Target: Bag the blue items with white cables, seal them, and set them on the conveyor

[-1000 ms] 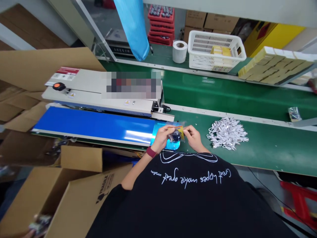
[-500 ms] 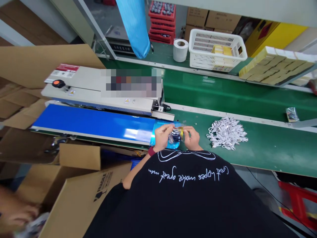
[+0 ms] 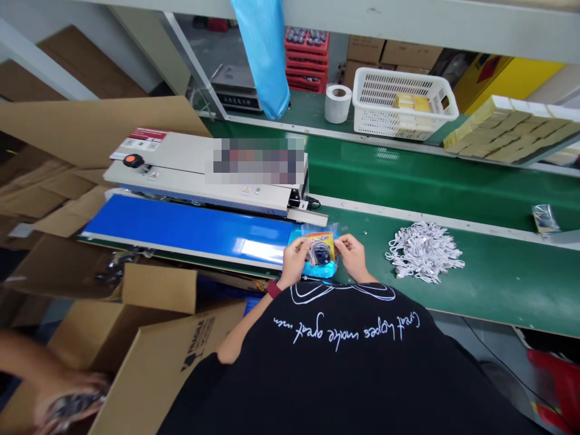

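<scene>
Between my two hands is a clear plastic bag (image 3: 322, 252) with a yellow and red printed card, a dark rounded item and a pale cable inside. The fingers of my left hand (image 3: 295, 258) pinch its left edge. My right hand (image 3: 352, 254) pinches the right edge near the top. Beneath the bag lies a shiny light-blue sheet (image 3: 321, 269) at the end of the blue conveyor belt (image 3: 190, 229). Just beyond, the bag sealing machine (image 3: 181, 163) stands along the belt.
White cables (image 3: 423, 251) lie heaped on the green bench at right. A small packed bag (image 3: 545, 218) rests farther right. Behind stand a white basket (image 3: 403, 109), a label roll (image 3: 338, 104) and stacked cards (image 3: 512, 130). Another person's hand (image 3: 67, 399) is over an open carton (image 3: 167, 356) at lower left.
The bag now faces up more squarely, with its printed card showing, and my right hand has shifted on its edge. The other person's hand moved right, holding something in clear wrapping. The whole view shifted slightly.
</scene>
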`<state>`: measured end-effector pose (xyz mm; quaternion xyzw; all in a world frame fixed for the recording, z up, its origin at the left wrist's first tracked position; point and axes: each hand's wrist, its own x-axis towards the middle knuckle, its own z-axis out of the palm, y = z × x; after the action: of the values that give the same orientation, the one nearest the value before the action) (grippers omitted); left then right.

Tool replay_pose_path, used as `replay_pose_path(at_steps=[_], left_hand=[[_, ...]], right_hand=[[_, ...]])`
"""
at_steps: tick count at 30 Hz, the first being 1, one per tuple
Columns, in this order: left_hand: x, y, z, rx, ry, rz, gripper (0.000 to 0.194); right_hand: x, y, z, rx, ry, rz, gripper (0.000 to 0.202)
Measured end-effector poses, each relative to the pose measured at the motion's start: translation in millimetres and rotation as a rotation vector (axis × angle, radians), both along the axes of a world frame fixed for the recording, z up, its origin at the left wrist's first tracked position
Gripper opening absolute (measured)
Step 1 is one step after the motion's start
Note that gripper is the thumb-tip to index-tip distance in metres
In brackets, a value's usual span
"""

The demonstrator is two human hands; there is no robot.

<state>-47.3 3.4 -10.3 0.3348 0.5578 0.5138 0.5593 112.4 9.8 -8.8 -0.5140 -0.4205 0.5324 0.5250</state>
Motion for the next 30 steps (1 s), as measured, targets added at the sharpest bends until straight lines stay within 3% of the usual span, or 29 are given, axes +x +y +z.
replay_pose_path(at_steps=[4,7,11,15,18,24,30], left_hand=[[-8,-1,3.2,-0.128,-0.075,-0.092,0.05],[-10,1,6.1,-0.151,-0.081,-0.132,0.046],[-12,3,2.9,-0.022,0.067,-0.037,0.031],[-16,7,-0.8,0.136,0.332,0.045,0.041],[-19,17,-1.5,0.094,0.324,0.098,0.04],[-25,48,-0.1,-0.118,-0.005,0.101,0.031],[-48,68,-3.2,-0.209,-0.046,0.053,0.027]], right_hand=[[-5,0,-1.4,-0.033,0.001,-0.008,0.024],[-7,0,-3.2,-0.031,-0.027,0.001,0.025],[-7,-1,-6.0,0.01,-0.154,-0.002,0.026],[-11,-2,-10.3,0.094,-0.389,-0.028,0.026],[-19,2,-13.4,0.119,-0.448,-0.061,0.026],[-34,27,-9.5,-0.01,-0.251,-0.083,0.025],[-55,38,-0.8,-0.203,0.043,-0.049,0.027]])
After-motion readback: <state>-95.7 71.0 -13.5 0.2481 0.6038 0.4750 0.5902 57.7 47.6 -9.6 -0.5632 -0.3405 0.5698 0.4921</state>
